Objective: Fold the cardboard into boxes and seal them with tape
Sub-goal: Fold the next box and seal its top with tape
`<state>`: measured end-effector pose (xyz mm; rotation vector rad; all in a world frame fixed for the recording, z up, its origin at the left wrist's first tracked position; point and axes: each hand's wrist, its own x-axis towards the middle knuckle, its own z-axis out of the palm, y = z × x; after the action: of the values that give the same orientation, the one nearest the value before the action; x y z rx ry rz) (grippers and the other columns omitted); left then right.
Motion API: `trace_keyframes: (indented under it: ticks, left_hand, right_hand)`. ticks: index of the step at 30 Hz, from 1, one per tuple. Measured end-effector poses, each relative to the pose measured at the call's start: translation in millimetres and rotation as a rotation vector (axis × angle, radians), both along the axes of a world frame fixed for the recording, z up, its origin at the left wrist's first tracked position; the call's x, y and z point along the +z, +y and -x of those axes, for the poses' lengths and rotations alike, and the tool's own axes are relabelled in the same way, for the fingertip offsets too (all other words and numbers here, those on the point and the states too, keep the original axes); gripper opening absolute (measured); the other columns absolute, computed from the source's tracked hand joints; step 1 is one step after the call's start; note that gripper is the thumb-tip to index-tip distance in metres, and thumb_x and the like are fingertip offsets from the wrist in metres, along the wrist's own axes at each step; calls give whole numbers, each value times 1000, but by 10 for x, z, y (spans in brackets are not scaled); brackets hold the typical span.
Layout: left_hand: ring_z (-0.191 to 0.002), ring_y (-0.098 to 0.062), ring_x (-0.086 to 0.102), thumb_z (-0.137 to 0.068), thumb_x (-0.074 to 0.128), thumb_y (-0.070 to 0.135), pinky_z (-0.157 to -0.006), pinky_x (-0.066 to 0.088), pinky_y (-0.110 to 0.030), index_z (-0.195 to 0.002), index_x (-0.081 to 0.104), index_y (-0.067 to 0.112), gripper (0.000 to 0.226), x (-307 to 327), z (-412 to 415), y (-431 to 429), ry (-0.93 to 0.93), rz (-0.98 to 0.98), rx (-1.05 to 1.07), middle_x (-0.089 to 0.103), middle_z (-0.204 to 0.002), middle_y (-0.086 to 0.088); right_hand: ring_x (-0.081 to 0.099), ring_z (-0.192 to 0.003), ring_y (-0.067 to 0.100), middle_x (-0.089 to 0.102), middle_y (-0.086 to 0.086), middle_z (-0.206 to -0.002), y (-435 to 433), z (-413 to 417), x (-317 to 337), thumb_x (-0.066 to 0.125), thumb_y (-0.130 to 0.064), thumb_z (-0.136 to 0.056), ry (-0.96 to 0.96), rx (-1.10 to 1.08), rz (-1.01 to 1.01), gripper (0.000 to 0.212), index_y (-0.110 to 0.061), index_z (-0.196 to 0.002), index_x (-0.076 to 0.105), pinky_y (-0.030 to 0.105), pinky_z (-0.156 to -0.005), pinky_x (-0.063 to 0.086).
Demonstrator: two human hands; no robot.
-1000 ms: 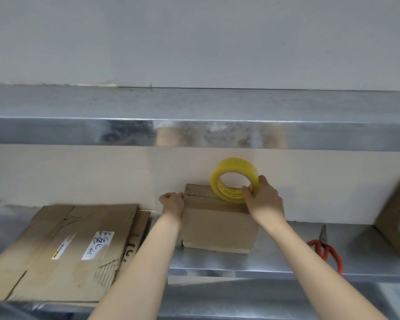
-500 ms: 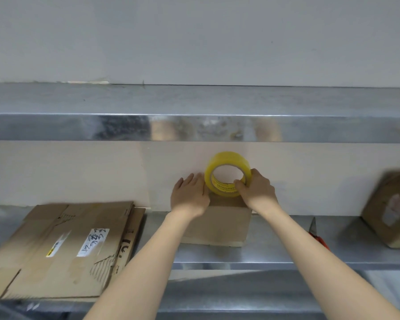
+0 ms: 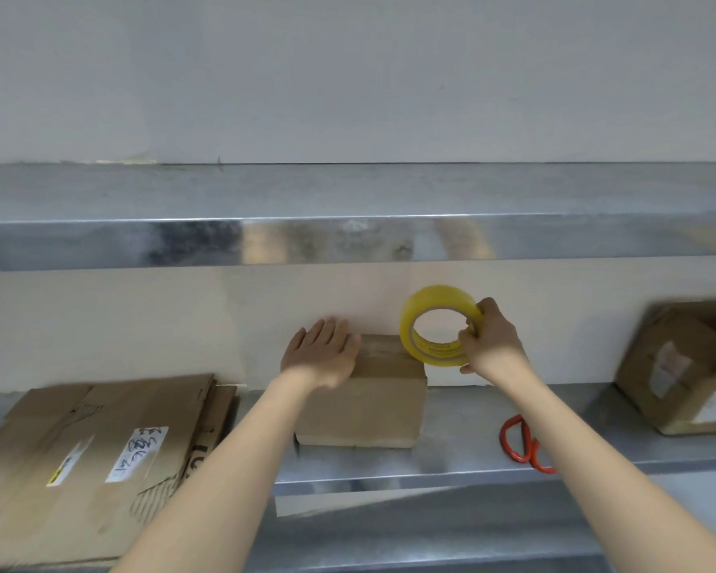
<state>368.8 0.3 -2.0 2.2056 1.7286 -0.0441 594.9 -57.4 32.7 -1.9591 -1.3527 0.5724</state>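
A small brown cardboard box [image 3: 364, 407] stands on the steel shelf [image 3: 451, 452], close to the wall. My left hand [image 3: 321, 352] lies flat with straight fingers on the left part of its top. My right hand [image 3: 490, 341] grips a yellow tape roll [image 3: 414, 324] by its right side, holding it upright at the box's top right edge. A shiny strip of tape runs across the box top between my hands.
Flattened cardboard sheets [image 3: 83, 461] lie stacked on the shelf at the left. Red-handled scissors [image 3: 521, 444] lie near the shelf's front edge, right of the box. A taped box [image 3: 687, 366] sits at the far right. An upper steel shelf [image 3: 348, 237] overhangs.
My right hand has carried the tape roll rightward, to the box's right edge. My left hand went from gripping the box's left side to lying flat on its top.
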Motion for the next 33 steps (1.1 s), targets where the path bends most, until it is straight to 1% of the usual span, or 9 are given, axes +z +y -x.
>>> trace_keyframes:
  ticks: [2,6,9,11,14,17,23,29,33]
  left_hand:
    - [-149,-10,-9,-103,6,44,-120,-6,-32,-155,-3,26,56,-34,-11,-17,1,-23,-5,-11,-162,6]
    - [-149,-9,-7,-102,8,49,-120,-6,-32,-155,0,27,58,-63,-35,-59,-28,-63,-4,-7,-162,8]
    - [-149,-8,-5,-102,11,51,-119,-6,-31,-155,2,28,58,-78,-40,-79,-8,-100,-6,-4,-163,8]
    - [-149,-8,-5,-102,12,51,-119,-6,-30,-155,2,28,59,-86,-38,-80,1,-108,-8,-3,-163,8]
    - [-149,-9,-5,-102,13,52,-119,-5,-30,-155,1,28,59,-82,-27,-73,6,-107,-8,-4,-163,7]
    - [-149,-9,-5,-102,13,52,-120,-5,-31,-155,1,28,60,-83,-23,-50,16,-107,-16,-4,-163,7]
    - [-149,-8,-5,-102,11,51,-120,-5,-31,-155,0,29,58,-98,-47,-8,33,-90,-19,-5,-163,9]
    - [-149,-9,-5,-105,9,39,-120,-4,-31,-155,-1,28,52,-90,-60,-4,46,-94,-27,-6,-162,9]
    - [-149,-10,-8,-104,9,39,-121,-4,-32,-155,-5,27,54,-95,-59,23,71,-82,-45,-10,-162,7]
  right_hand:
    - [66,-68,34,56,11,-88,-28,-36,-2,39,-6,-95,-39,-8,7,11,-11,-105,39,51,-67,59]
    - [63,-71,37,54,12,-82,-39,-59,38,40,-6,-92,-146,-10,-15,13,-13,-102,37,49,-67,57]
    - [56,-66,33,50,8,-76,-32,-48,54,40,-4,-91,-214,-5,-10,16,-13,-102,35,40,-58,49]
    - [53,-66,32,48,7,-74,-31,-31,48,40,-4,-91,-255,-2,2,17,-13,-103,34,35,-57,42]
    - [52,-71,33,46,5,-74,-31,-73,59,39,-3,-91,-326,-18,12,18,-13,-104,33,35,-59,39]
    - [54,-75,35,47,6,-75,-93,-226,66,38,-2,-90,-370,-47,19,19,-12,-106,34,36,-61,41]
    - [52,-76,34,44,4,-75,-142,-290,-71,39,0,-89,-368,-51,79,24,-12,-109,34,37,-65,41]
    - [52,-77,33,43,4,-76,-94,-338,-128,38,-1,-89,-376,-48,64,23,-12,-108,34,36,-65,39]
    - [52,-78,33,44,4,-75,-73,-369,-223,38,-1,-90,-313,-58,93,22,-12,-108,34,36,-64,39]
